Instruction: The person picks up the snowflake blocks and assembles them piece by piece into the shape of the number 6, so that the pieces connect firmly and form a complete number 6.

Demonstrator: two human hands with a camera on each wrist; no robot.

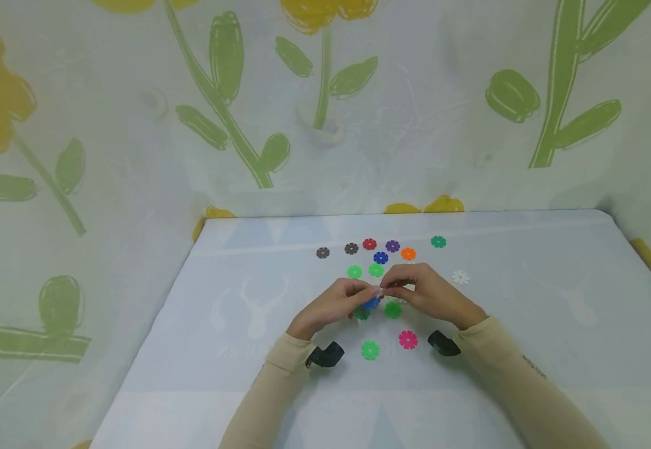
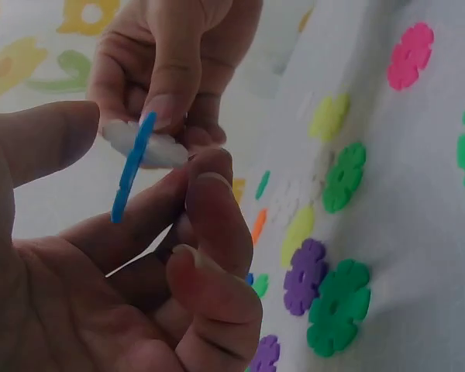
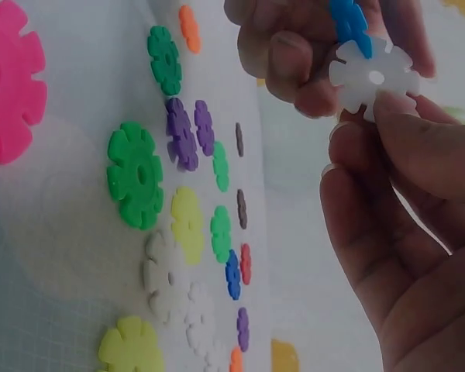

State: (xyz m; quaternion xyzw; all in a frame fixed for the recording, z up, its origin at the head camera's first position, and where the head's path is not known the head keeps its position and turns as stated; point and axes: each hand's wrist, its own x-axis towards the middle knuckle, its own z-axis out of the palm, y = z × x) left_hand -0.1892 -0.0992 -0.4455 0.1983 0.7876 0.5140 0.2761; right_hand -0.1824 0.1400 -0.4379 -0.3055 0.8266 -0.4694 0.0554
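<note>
In front of the person, above the table, a white notched plastic disc (image 3: 358, 87) is joined edge-on to a blue notched disc (image 2: 129, 174). The right hand (image 1: 432, 296) pinches the white disc, its thumb flat on one face. Close around the pair lies the left hand (image 1: 333, 305), fingers loosely bent. In the left wrist view its thumb stands apart from the blue disc, while a fingertip is right at the white disc's edge. Below the hands on the table lie a green disc (image 1: 393, 310) and a pink disc (image 1: 408, 340).
Several notched discs of other colours lie farther back, among them a red disc (image 1: 369, 244), an orange disc (image 1: 408, 254) and a white disc (image 1: 461, 277). Nearer the person is a light green disc (image 1: 370, 350). A flower-printed cloth (image 1: 359, 168) hangs behind the white table (image 1: 219, 374).
</note>
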